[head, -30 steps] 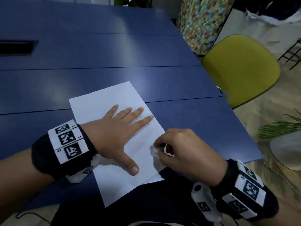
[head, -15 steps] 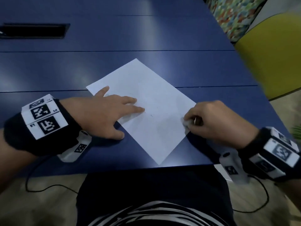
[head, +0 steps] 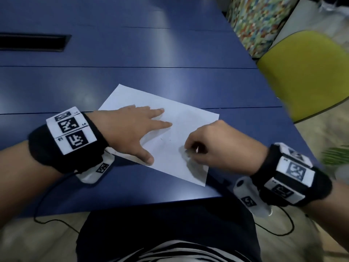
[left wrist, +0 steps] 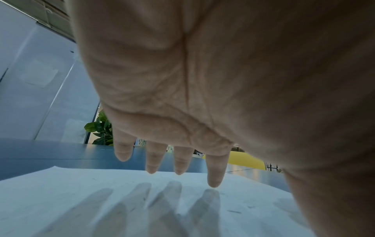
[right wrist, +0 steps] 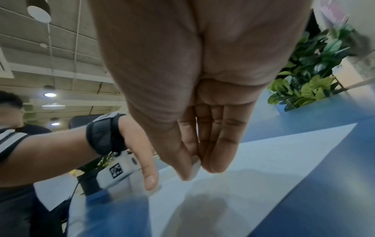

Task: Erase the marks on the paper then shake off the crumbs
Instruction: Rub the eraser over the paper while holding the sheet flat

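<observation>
Paper point(head: 181, 129): white sheet, lying skewed on the blue table point(head: 151, 53), centre of the head view, its lower right corner near the table's front edge.
Marks point(left wrist: 234, 212): a few faint dark strokes on the sheet (best seen in the left wrist view).
Left hand point(head: 130, 129): released, fingers straight and spread, at the sheet's left part; the fingertips point(left wrist: 213, 181) are close over the paper with shadows beneath them, contact cannot be told.
Right hand point(head: 213, 146): clenched in a pinch at the sheet's lower right part; thumb and fingers grasp a small white eraser point(right wrist: 195, 166), its tip down at the paper.
Wristbands: black, with white coded tags, one on each wrist.
Chair point(head: 306, 72): yellow-green, upper right of the head view, beside the table.
Plant point(right wrist: 310, 77): green leaves, upper right of the right wrist view.
</observation>
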`<state>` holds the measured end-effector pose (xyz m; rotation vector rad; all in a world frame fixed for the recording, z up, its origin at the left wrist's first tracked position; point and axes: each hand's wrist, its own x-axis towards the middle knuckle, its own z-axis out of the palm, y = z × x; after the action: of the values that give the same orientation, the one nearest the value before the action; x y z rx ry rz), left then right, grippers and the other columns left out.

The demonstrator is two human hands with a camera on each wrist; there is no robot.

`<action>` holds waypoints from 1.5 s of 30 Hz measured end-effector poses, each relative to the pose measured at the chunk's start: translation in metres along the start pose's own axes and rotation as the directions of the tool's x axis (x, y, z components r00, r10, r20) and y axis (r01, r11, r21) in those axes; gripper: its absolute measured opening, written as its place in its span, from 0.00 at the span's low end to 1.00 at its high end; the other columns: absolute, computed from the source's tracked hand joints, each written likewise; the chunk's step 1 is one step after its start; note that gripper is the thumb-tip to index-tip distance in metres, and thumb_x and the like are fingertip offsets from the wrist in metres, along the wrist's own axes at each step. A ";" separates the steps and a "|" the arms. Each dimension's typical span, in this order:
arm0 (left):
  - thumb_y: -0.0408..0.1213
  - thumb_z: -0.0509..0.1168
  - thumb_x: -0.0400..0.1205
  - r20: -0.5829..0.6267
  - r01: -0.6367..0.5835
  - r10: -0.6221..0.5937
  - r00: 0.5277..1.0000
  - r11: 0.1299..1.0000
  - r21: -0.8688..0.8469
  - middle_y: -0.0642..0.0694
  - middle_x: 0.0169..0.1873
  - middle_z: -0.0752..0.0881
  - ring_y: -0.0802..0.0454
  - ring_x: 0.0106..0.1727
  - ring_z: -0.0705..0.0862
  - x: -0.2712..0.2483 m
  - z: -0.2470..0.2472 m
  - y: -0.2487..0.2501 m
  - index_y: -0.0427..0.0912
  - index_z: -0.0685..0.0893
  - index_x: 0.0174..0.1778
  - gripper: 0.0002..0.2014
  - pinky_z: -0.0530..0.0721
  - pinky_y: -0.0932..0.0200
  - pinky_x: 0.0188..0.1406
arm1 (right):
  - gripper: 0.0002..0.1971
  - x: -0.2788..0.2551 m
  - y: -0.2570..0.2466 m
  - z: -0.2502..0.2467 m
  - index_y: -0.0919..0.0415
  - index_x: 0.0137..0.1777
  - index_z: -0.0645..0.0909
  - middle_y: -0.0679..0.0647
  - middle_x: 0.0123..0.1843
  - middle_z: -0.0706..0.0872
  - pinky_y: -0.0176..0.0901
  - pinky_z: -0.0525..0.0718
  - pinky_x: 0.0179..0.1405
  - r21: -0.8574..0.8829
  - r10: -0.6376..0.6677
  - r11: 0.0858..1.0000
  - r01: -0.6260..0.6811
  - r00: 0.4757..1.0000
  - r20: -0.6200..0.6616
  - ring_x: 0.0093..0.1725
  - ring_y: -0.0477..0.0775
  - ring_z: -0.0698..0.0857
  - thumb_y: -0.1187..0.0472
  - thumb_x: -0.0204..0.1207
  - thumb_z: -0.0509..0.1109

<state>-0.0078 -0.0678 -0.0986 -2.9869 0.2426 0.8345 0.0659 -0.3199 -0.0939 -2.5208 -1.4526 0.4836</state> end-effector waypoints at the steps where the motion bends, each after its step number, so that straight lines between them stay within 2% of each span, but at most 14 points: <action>1: 0.80 0.68 0.71 0.016 0.005 -0.005 1.000 1.000 0.011 0.55 0.92 0.33 0.48 0.93 0.39 0.004 0.001 0.001 0.73 0.39 0.90 0.59 0.42 0.40 0.91 | 0.08 0.001 -0.006 0.004 0.48 0.55 0.90 0.42 0.47 0.92 0.41 0.86 0.50 0.006 -0.026 1.000 0.026 1.000 0.016 0.45 0.42 0.86 0.52 0.80 0.71; 4: 0.84 0.67 0.66 0.044 0.018 -0.018 0.999 1.000 0.002 0.54 0.92 0.33 0.48 0.93 0.40 0.009 0.005 0.003 0.75 0.35 0.88 0.62 0.38 0.36 0.90 | 0.08 0.008 -0.014 0.013 0.49 0.54 0.90 0.44 0.47 0.91 0.44 0.85 0.50 0.007 -0.068 0.998 0.068 0.997 0.045 0.47 0.46 0.85 0.51 0.83 0.70; 9: 0.84 0.69 0.63 0.030 0.039 -0.039 0.999 0.999 0.017 0.55 0.92 0.35 0.50 0.93 0.43 0.011 0.007 0.006 0.74 0.34 0.88 0.65 0.38 0.33 0.89 | 0.06 0.024 -0.012 0.011 0.50 0.50 0.89 0.47 0.45 0.90 0.54 0.88 0.48 -0.047 -0.029 0.998 0.032 0.998 0.051 0.45 0.52 0.84 0.54 0.80 0.71; 13: 0.84 0.70 0.63 0.013 0.051 -0.051 0.999 0.998 0.032 0.56 0.92 0.36 0.49 0.93 0.45 0.011 0.007 0.007 0.75 0.35 0.88 0.65 0.39 0.32 0.89 | 0.06 0.019 -0.027 0.016 0.54 0.44 0.86 0.51 0.39 0.87 0.55 0.85 0.42 -0.093 -0.120 0.987 0.132 0.984 0.129 0.40 0.57 0.82 0.55 0.78 0.68; 18: 0.87 0.68 0.60 -0.007 0.061 -0.061 0.998 0.997 0.038 0.56 0.92 0.36 0.47 0.93 0.46 0.013 0.008 0.004 0.75 0.34 0.87 0.67 0.40 0.32 0.89 | 0.03 0.034 -0.020 0.008 0.49 0.41 0.84 0.51 0.40 0.87 0.52 0.87 0.42 -0.112 -0.043 0.993 0.048 0.998 0.047 0.40 0.59 0.84 0.55 0.76 0.71; 22: 0.89 0.66 0.57 -0.014 0.055 -0.054 0.998 0.997 0.046 0.56 0.92 0.36 0.46 0.93 0.46 0.016 0.010 0.001 0.76 0.32 0.86 0.68 0.40 0.32 0.89 | 0.04 0.030 -0.031 0.014 0.55 0.43 0.85 0.54 0.41 0.86 0.54 0.87 0.40 -0.134 -0.094 0.985 0.108 0.990 0.109 0.41 0.62 0.85 0.58 0.76 0.69; 26: 0.90 0.62 0.59 -0.017 0.039 -0.038 0.999 0.997 0.064 0.57 0.92 0.35 0.46 0.93 0.45 0.015 0.011 -0.001 0.77 0.30 0.85 0.66 0.41 0.33 0.90 | 0.03 0.037 -0.019 0.005 0.53 0.38 0.83 0.52 0.38 0.86 0.55 0.89 0.40 -0.116 -0.037 0.992 0.042 0.998 0.045 0.39 0.61 0.85 0.58 0.73 0.71; 28: 0.91 0.59 0.62 -0.015 0.022 -0.021 1.000 0.999 0.043 0.57 0.92 0.36 0.46 0.93 0.45 0.015 0.010 -0.004 0.79 0.30 0.84 0.61 0.42 0.33 0.90 | 0.06 0.039 -0.016 0.003 0.50 0.37 0.80 0.51 0.37 0.86 0.55 0.89 0.41 -0.101 -0.026 0.994 0.030 0.999 0.041 0.39 0.60 0.85 0.58 0.73 0.72; 31: 0.86 0.58 0.70 -0.004 0.017 -0.017 1.000 1.000 0.024 0.58 0.92 0.37 0.47 0.93 0.47 0.015 0.006 -0.008 0.82 0.32 0.83 0.53 0.43 0.34 0.90 | 0.04 0.037 -0.017 0.005 0.52 0.37 0.82 0.53 0.37 0.86 0.55 0.89 0.39 -0.098 -0.033 0.995 0.037 0.998 0.046 0.38 0.60 0.85 0.58 0.74 0.71; 37: 0.83 0.63 0.70 -0.016 0.034 -0.034 0.999 0.999 0.025 0.61 0.92 0.39 0.48 0.92 0.49 0.015 0.004 -0.006 0.85 0.32 0.80 0.52 0.43 0.36 0.90 | 0.04 0.039 -0.016 0.003 0.56 0.40 0.86 0.53 0.38 0.87 0.55 0.89 0.41 -0.096 -0.035 0.995 0.038 0.999 0.038 0.40 0.60 0.85 0.60 0.74 0.71; 41: 0.82 0.65 0.70 -0.017 0.043 -0.043 0.999 0.999 0.013 0.61 0.92 0.40 0.48 0.92 0.50 0.014 0.003 -0.004 0.84 0.35 0.83 0.53 0.42 0.35 0.90 | 0.04 0.031 -0.026 0.011 0.56 0.45 0.86 0.54 0.43 0.88 0.54 0.86 0.42 -0.101 -0.118 0.987 0.128 0.988 0.096 0.43 0.62 0.85 0.58 0.77 0.70; 43: 0.82 0.66 0.70 -0.020 0.043 -0.042 0.999 0.999 0.005 0.60 0.92 0.41 0.47 0.92 0.51 0.013 0.002 -0.004 0.83 0.37 0.84 0.54 0.43 0.34 0.90 | 0.05 0.032 -0.024 0.009 0.52 0.40 0.83 0.52 0.41 0.87 0.51 0.85 0.41 -0.081 -0.132 0.987 0.141 0.985 0.111 0.42 0.60 0.84 0.56 0.77 0.71; 45: 0.82 0.67 0.70 -0.026 0.039 -0.039 0.999 0.999 0.004 0.59 0.92 0.42 0.45 0.92 0.52 0.015 0.002 -0.005 0.82 0.39 0.85 0.55 0.43 0.33 0.90 | 0.09 0.040 -0.014 0.003 0.47 0.36 0.77 0.48 0.36 0.85 0.49 0.86 0.41 -0.076 -0.091 0.993 0.095 0.995 0.050 0.39 0.56 0.82 0.56 0.75 0.73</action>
<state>0.0043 -0.0645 -0.1081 -2.9895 0.1862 0.7903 0.0723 -0.2780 -0.0991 -2.5025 -1.6276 0.4818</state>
